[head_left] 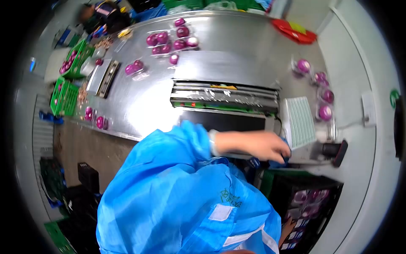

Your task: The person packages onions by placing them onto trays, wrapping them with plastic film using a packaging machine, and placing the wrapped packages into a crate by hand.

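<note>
My left hand (266, 146) reaches across my front from a blue sleeve with a white band at the wrist. Its fingers curl down at a small dark blue thing (282, 154) beside the wrapping machine (224, 96); blur hides what it is. My right hand (287, 227) is low at the right, mostly hidden by my gown, at a black crate (332, 211). Wrapped packs of red onions (311, 199) lie in that crate, some with white labels. The right fingers barely show, so their grip is unclear.
On the steel table (237, 38) stand several trays of red onions (160, 39), with more trays at the right (325, 96). A pale green ribbed stack (300, 120) lies beside the machine. Green crates (65, 97) and another person (108, 17) are at the left.
</note>
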Tool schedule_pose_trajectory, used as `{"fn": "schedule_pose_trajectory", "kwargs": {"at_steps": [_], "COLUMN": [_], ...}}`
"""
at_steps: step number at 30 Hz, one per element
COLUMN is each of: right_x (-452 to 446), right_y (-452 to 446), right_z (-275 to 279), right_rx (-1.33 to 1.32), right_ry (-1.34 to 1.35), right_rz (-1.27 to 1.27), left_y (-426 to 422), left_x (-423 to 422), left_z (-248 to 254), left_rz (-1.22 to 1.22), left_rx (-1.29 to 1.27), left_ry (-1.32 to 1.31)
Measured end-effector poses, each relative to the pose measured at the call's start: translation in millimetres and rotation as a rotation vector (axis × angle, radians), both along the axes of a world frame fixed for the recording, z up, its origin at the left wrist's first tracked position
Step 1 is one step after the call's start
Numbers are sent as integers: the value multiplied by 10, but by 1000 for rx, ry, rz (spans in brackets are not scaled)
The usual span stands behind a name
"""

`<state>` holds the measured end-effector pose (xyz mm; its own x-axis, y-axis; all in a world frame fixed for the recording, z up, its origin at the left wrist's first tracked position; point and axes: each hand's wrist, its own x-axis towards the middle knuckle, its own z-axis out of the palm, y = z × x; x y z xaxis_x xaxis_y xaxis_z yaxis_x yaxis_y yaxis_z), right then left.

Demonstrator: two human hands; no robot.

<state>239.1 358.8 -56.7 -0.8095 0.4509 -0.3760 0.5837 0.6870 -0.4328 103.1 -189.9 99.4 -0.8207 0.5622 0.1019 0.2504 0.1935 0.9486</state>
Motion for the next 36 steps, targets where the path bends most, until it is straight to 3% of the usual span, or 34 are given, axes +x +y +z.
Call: {"fn": "schedule_pose_trajectory", "kwargs": {"at_steps": [1, 2, 4, 6, 8, 9, 11, 12, 13, 16, 17, 19, 21, 23, 25, 27, 29, 31, 34, 35, 36], "right_x": [-18, 6, -228, -557, -808, -835, -927, -929, -974, -1125, -1172, -1203, -1211, -1293, -1388, -1486, -1501, -1446, -1310, -1281, -1251], "right_y": [1, -118, -664, -1400, -2209, -2583, -2820, -3127, -3254, -3782, -4001, -4384, -4841, -5006, -5090, -5017, -4899, -4906, -5032, -5033, -4993], "right_z": [74, 24, 257, 608, 997, 1199, 1287, 1472, 1563, 1829, 1912, 1936, 2041, 2138, 2213, 2184, 2076, 1995, 1930, 1923, 1878], "right_rx": [144, 475, 501, 527, 556, 747, 318, 568, 586, 387, 304, 278, 261, 237, 335, 421, 483, 434, 323, 286, 245], "right_ry": [-1, 308, 265, 230, 210, 89, 296, 338, 456, 218, 78, 54, -32, -33, 48, -11, -74, -75, -76, -89, -43], "right_rz": [103, 168, 394, 587, 763, 778, 678, 684, 775, 856, 943, 1243, 1228, 1095, 1115, 1146, 1229, 1312, 1312, 1320, 1340], "left_y": [-589, -1137, -2367, -3566, -4666, -5073, -5933, -6210, -6613, -7212, -7475, -8118, -8178, -8072, -8185, -7916, -7735, -7416, -6755, -6511, -6227], "left_x": [114, 213, 512, 1015, 1669, 1982, 2562, 2803, 3042, 3258, 3304, 3389, 3285, 3056, 3012, 2858, 2830, 2867, 2948, 2999, 3052], "left_z": [253, 86, -206, -709, -1325, -1567, -2164, -2363, -2711, -2903, -3113, -3821, -3744, -3443, -3511, -3253, -3324, -3560, -3522, -3482, -3304], "left_rz": [179, 426, 931, 1379, 1761, 1875, 2048, 2135, 2179, 2134, 2106, 2107, 2230, 2065, 2100, 2218, 2264, 2310, 2326, 2306, 2259], "left_rx": [-37, -64, 158, 277, 134, 111, -107, -153, -206, -380, -438, -476, 119, 435, 96, 62, -33, 384, 482, 770, 1045], "left_ry": [-140, -104, -250, -181, -232, -270, -432, -422, -461, -505, -503, -489, -525, -655, -654, -603, -495, -290, -307, -109, -98]}}
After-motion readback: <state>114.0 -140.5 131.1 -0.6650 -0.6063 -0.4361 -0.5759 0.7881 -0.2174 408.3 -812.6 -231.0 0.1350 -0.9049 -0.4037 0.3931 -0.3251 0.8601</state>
